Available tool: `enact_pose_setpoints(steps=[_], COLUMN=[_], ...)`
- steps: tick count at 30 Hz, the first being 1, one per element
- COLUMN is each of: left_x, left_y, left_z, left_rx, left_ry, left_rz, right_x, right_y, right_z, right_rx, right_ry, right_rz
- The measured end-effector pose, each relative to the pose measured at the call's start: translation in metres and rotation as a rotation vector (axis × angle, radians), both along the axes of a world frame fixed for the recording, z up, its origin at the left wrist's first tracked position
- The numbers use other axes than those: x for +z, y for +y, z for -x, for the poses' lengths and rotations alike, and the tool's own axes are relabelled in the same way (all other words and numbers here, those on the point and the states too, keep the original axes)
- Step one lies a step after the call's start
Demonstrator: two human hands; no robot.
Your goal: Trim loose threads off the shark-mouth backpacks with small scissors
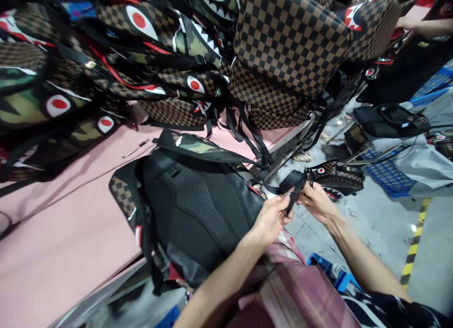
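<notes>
A backpack (208,205) lies on the pink table edge with its black padded back panel facing up. Checkered and camouflage patches show along its sides. At its right end, a black webbing strap (293,180) is gathered and folded between my hands. My left hand (272,218) pinches the lower part of this strap, close to the bag's corner. Just to the right, my right hand (316,200) has its fingers closed on the strap's other part. Any buckle between the fingers is too small and blurred to make out.
Piled checkered backpacks (290,45) and camouflage ones with red-eye prints cover the back of the pink table (46,252). On the floor at right are another checkered bag (341,177), a blue crate (391,179) and yellow-black tape (415,243). Another person's arm (430,28) reaches in at upper right.
</notes>
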State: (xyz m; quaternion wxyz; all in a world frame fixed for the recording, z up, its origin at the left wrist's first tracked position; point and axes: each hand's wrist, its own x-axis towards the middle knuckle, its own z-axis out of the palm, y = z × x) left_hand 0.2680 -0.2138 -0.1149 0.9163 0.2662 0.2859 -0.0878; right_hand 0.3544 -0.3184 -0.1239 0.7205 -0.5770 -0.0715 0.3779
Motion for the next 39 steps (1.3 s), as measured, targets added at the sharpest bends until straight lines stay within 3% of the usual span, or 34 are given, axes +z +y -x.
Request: enact_pose_setpoints(steps=[3,5,7,10,13,15,18,20,23,27,33,36,39], left_x=[0.0,-0.004,-0.009,-0.018,-0.024,-0.026,-0.03,-0.035,-0.043,-0.051,-0.052,-0.055,-0.063], left_y=[0.008,0.005,0.005,0.021,0.055,0.076,0.091,0.092,0.091,0.093,0.092,0.092,0.096], left_z=[0.001,0.005,0.013,0.034,0.057,0.066,0.072,0.075,0.087,0.102,0.103,0.118,0.157], left_rx=[-0.131,-0.182,-0.195,-0.184,0.031,0.213,0.354,0.381,0.435,0.518,0.446,0.323,0.152], left_ry=[-0.006,-0.015,-0.024,0.027,0.119,0.153,0.188,0.22,0.275,0.288,0.295,0.291,0.255], left_rz=[0.328,0.299,0.022,-0.489,-0.82,-0.953,-1.03,-1.066,-1.084,-1.065,-1.143,-1.402,-1.822], right_x=[-0.003,-0.005,-0.01,-0.022,-0.033,-0.035,-0.037,-0.042,-0.057,-0.073,-0.078,-0.077,-0.077], right_y=[0.002,0.002,-0.006,-0.031,-0.046,-0.033,0.022,0.064,0.102,0.107,0.104,0.104,0.103], right_z=[0.005,0.003,-0.008,-0.038,-0.054,-0.043,-0.005,0.014,0.016,-0.004,-0.013,-0.013,-0.011], right_rx=[0.009,-0.035,-0.064,-0.053,-0.077,-0.055,0.222,0.259,0.124,0.201,0.252,0.24,0.207], right_ry=[-0.119,-0.282,-0.474,-0.758,-0.945,-1.082,-1.145,-0.938,-0.426,-0.168,0.012,0.019,-0.027], right_rz=[0.051,0.164,0.338,0.767,1.098,1.03,0.611,0.463,0.271,0.185,0.116,0.107,0.115])
